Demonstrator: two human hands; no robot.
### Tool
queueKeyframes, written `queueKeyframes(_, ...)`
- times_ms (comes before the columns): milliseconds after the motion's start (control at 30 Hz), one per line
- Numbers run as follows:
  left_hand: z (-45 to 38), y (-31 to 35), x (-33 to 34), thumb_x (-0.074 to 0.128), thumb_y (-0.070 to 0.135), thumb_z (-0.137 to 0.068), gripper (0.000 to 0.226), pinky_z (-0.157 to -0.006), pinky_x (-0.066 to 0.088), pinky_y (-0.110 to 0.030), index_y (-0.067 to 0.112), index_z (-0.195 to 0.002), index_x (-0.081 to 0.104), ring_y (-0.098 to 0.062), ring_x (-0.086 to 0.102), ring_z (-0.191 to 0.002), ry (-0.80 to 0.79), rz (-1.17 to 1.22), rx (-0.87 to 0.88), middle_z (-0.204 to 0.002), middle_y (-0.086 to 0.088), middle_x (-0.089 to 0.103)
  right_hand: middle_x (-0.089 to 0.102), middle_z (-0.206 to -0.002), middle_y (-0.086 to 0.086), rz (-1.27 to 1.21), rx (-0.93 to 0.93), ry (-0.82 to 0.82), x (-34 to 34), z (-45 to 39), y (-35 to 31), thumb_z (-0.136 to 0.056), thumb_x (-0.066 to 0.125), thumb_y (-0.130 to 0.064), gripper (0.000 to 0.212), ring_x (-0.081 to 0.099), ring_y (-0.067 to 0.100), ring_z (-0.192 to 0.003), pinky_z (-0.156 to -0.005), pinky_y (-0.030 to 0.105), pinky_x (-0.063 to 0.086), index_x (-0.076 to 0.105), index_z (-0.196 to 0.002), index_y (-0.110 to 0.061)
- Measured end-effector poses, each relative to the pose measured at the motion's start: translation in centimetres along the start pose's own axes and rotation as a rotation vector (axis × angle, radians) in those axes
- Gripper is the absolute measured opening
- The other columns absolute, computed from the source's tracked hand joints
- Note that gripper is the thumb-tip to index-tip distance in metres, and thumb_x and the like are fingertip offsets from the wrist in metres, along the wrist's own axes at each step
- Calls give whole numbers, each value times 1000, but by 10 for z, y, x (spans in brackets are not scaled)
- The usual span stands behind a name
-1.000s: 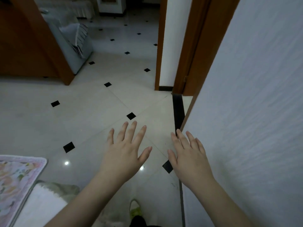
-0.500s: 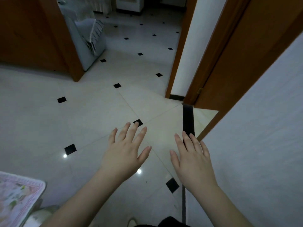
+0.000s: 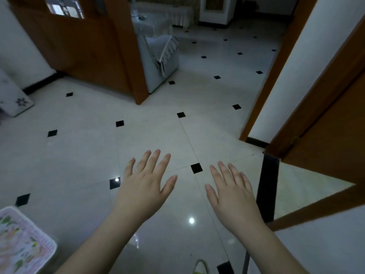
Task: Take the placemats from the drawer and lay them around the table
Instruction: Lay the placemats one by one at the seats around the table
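The floor (image 3: 83,155) is shiny pale tile with little black squares. Bright spots of light shine on it. A brown wooden door (image 3: 79,46) stands open ahead. Behind it sits a grey sofa (image 3: 160,56). A white wall (image 3: 320,250) is on the right, by another brown door (image 3: 335,135).

Pale tiled floor (image 3: 88,155), black diamond insets.
A floral mat (image 3: 21,244) lies near-left; a grey armchair (image 3: 160,60) stands beyond.

Pale tiled floor (image 3: 83,155), grey sofa (image 3: 158,56), wooden door (image 3: 79,52)
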State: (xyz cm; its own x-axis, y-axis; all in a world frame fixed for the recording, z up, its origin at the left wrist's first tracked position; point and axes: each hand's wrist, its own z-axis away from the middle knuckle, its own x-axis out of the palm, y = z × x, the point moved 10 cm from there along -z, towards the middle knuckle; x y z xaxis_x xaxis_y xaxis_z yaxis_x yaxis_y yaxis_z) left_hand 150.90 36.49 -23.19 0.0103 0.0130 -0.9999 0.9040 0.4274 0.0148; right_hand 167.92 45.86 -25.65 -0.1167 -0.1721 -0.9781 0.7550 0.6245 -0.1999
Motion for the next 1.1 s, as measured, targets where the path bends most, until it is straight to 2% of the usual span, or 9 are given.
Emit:
queueKeyframes(100, -10, -13, -15, 25, 59, -97, 64, -105, 40, -55, 23, -141, 54, -28, 53, -133, 56, -20, -79, -143, -7, 56, 31, -159, 3, 19, -97, 25, -8, -37, -13, -92, 4, -55, 75, 23, 24, -148, -119, 43, 12, 34, -152, -22)
queueKeyframes(300, -5, -70, -25, 21, 61, -97, 67, -109, 36, -53, 25, -144, 50, -27, 47, -138, 58, -4, -284, -148, -6, 51, 38, -156, 4, 26, -287, -8, -5, -89, -67, -94, 11, -53, 71, 30, 26, -146, -118, 44, 19, 42, -148, -20)
queueKeyframes(433, 11, -122, -28, 8, 67, -92, 77, -118, 23, -50, 29, -153, 34, -24, 30, -148, 79, 44, -424, -159, -2, 35, 24, -162, 0, 10, -447, -48, 5, -111, -121, -89, -1, -55, 78, 17, 22, -150, -120, 40, 6, 29, -154, -22)
queueKeyframes(500, 21, -145, -28, 6, 67, -90, 79, -119, 21, -50, 29, -154, 32, -23, 27, -149, 95, 62, -489, -160, -1, 32, 15, -164, -2, 19, -519, -74, 9, -119, -149, -85, -8, -56, 83, 8, 20, -151, -120, 38, 0, 19, -156, -25)
queueKeyframes(733, 53, -235, -13, 19, 62, -95, 70, -109, 37, -54, 24, -146, 49, -27, 46, -139, 86, 65, -679, -150, -6, 49, 4, -165, -4, 52, -703, -117, 26, -144, -257, -80, -16, -56, 87, -2, 17, -152, -119, 36, -6, 10, -157, -27)
queueKeyframes(867, 73, -298, -8, 22, 61, -96, 67, -105, 42, -55, 23, -142, 53, -27, 51, -134, 92, 50, -770, -146, -6, 54, 6, -165, -5, 58, -788, -136, 37, -155, -329, -80, -16, -56, 86, -1, 17, -152, -119, 36, -6, 11, -157, -28)
queueKeyframes(933, 84, -329, -10, 27, 59, -95, 64, -101, 46, -56, 22, -139, 56, -28, 55, -131, 104, 39, -813, -142, -7, 57, 14, -164, -3, 52, -831, -142, 44, -157, -365, -83, -9, -56, 83, 6, 19, -152, -120, 36, -3, 18, -156, -26)
queueKeyframes(1033, 99, -372, -8, 26, 59, -95, 64, -102, 46, -54, 23, -140, 56, -26, 54, -132, 96, 43, -875, -143, -5, 57, 35, -157, 1, 86, -880, -109, 56, -161, -416, -92, 10, -53, 71, 28, 23, -147, -120, 36, 9, 38, -150, -23)
queueKeyframes(1100, 108, -397, -9, 23, 59, -96, 65, -102, 45, -53, 24, -140, 56, -25, 54, -131, 104, 27, -904, -142, -4, 57, 51, -146, 3, 112, -914, -64, 60, -164, -448, -94, 25, -49, 62, 46, 25, -137, -116, 36, 20, 53, -140, -20)
